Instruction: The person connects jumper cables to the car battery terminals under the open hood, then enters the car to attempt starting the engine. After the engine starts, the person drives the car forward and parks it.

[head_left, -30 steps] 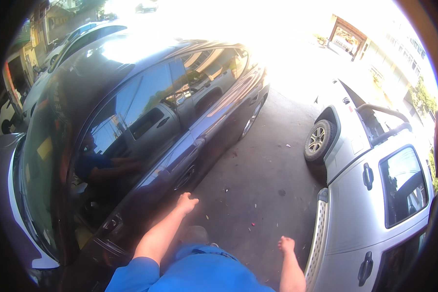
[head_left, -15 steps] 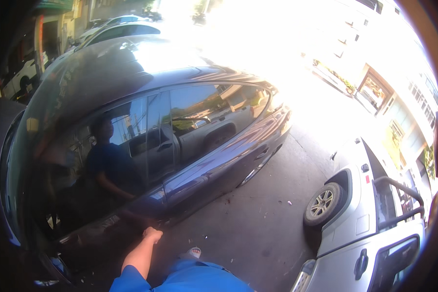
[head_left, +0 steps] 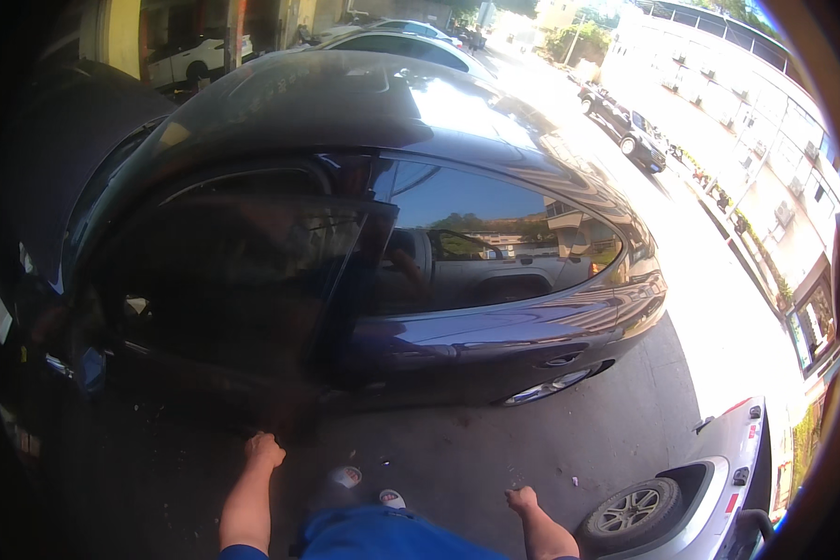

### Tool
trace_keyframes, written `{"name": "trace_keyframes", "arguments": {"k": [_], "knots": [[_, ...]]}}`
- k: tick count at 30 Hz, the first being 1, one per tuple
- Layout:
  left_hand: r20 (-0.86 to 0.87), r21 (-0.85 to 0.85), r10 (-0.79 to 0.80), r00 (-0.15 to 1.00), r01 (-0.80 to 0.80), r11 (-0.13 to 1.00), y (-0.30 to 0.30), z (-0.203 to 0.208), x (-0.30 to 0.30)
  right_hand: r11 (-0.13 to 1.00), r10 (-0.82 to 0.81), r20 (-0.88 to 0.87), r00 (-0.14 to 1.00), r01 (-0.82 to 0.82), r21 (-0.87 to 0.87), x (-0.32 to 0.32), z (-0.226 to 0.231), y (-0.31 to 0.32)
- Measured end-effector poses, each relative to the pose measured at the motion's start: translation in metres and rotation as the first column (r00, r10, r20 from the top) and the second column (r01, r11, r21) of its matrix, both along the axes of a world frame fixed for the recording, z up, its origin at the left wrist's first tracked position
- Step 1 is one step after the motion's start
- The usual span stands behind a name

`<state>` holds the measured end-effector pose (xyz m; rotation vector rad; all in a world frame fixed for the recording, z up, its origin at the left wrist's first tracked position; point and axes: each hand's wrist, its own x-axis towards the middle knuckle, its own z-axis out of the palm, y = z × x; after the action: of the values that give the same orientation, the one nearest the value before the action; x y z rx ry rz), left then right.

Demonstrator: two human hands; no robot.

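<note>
A dark car (head_left: 495,341) stands side-on before me, its front door (head_left: 243,280) swung partly outward; a gap shows between the door's window frame and the body. My left hand (head_left: 266,450) is closed at the door's outer side, its fingers curled around the door handle, which is lost in the dark shade. Lower right, my right hand (head_left: 522,500) is held apart from the car over the pavement, with its fingers curled in. What it holds, if anything, is too small to make out.
A silver pickup (head_left: 728,467) with its wheel (head_left: 630,509) showing stands close on my right. Pale cars (head_left: 401,47) are parked beyond the dark car. A black pickup (head_left: 625,126) stands farther down the sunlit street by a white building (head_left: 719,103).
The car's front door has gone from closed to partly open, my left hand moving with it. My right hand has come into view. My view has turned, bringing more street into sight.
</note>
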<state>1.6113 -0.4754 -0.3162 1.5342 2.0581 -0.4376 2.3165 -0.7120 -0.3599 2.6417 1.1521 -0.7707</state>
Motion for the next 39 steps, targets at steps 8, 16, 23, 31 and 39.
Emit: {"name": "trace_keyframes", "arguments": {"k": [8, 16, 23, 31, 39], "knots": [[-0.244, -0.09, 0.004, 0.97, -0.026, 0.996, -0.263, 0.039, -0.04, 0.923, 0.38, -0.145, 0.913, -0.365, 0.121, -0.016, 0.033, 0.199], [0.795, -0.253, 0.528, -0.298, -0.955, -0.158, -0.562, 0.101, -0.003, 0.297, 0.865, -0.495, 0.079, -0.877, 0.377, -0.305, -0.002, 0.239], [0.963, 0.07, 0.182, -0.201, -0.464, -0.883, -0.577, 0.121, -0.039, -0.004, 0.818, -0.526, -0.233, -0.917, 0.399, -0.471, 0.083, 0.264], [0.946, 0.209, 0.204, -0.252, -0.006, -0.978, -0.607, 0.096, -0.135, -0.037, 0.852, -0.446, -0.273, -0.882, 0.47, -0.622, 0.082, 0.396], [0.711, 0.446, 0.463, -0.529, -0.17, -0.879, -0.472, 0.064, -0.224, -0.249, 0.941, -0.095, -0.324, -0.857, 0.451, -0.83, 0.087, 0.551]]}}
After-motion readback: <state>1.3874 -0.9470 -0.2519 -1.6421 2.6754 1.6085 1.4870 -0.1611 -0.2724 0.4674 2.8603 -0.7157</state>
